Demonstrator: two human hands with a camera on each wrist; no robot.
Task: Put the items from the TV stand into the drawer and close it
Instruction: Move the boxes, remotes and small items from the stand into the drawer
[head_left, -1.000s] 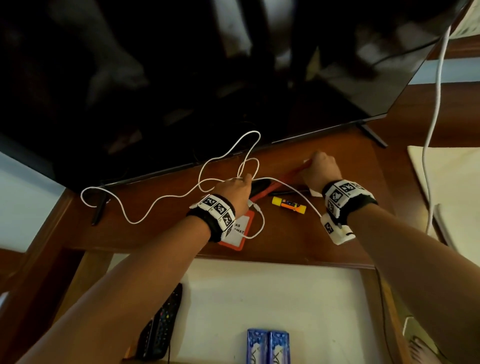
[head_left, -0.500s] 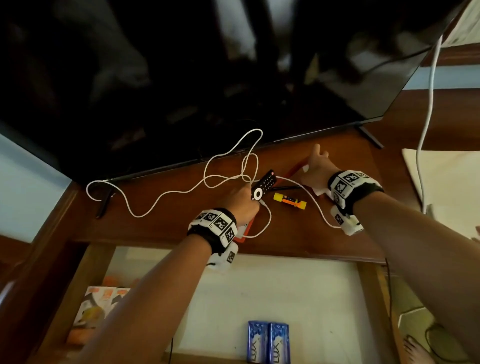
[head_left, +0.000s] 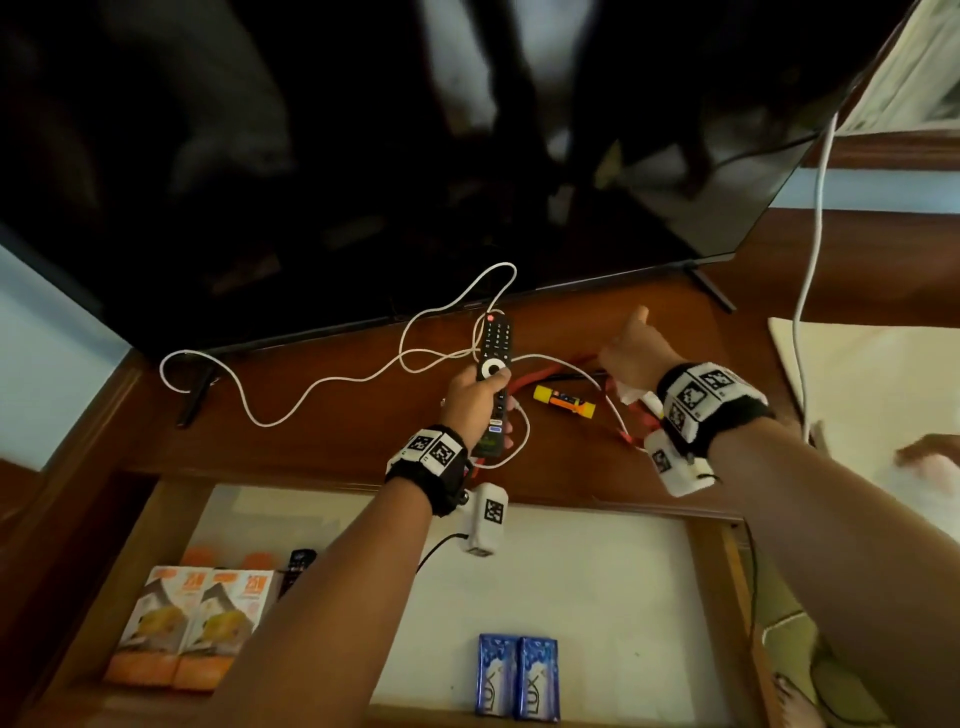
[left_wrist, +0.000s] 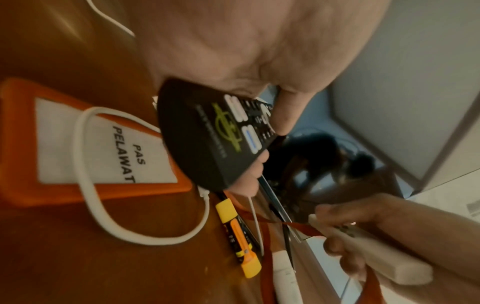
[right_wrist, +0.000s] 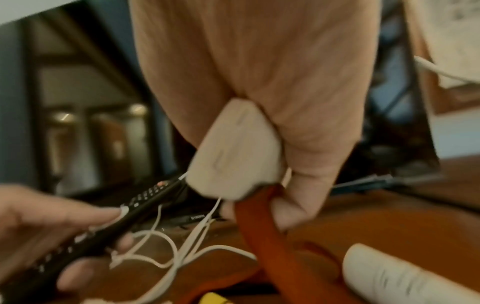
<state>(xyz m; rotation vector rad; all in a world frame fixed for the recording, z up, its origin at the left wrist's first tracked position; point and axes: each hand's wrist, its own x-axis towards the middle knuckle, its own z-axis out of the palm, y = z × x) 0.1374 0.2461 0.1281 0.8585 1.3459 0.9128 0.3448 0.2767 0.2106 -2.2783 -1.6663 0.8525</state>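
My left hand (head_left: 475, 400) grips a black remote (head_left: 494, 364) by its lower half and holds it over the wooden TV stand (head_left: 322, 436). In the left wrist view an orange badge holder (left_wrist: 78, 148) lies flat under the remote (left_wrist: 215, 139). My right hand (head_left: 631, 353) is curled round a white charger plug (right_wrist: 233, 156) and a red lanyard (right_wrist: 265, 226). A long white cable (head_left: 311, 384) loops across the stand. Between the hands lies a yellow and orange stick (head_left: 563, 401), with a black pen (head_left: 576, 373) behind it.
The drawer (head_left: 597, 582) stands open below the stand's front edge, holding two juice cartons (head_left: 192, 623), two blue soap boxes (head_left: 517, 675) and a second remote (head_left: 298, 564). A large dark TV (head_left: 363, 156) stands close behind the hands. A white cord (head_left: 815, 234) hangs at the right.
My left hand has picked the remote up from the stand and raised it. My right hand has gathered the lanyard and plug. The juice cartons have come into view.
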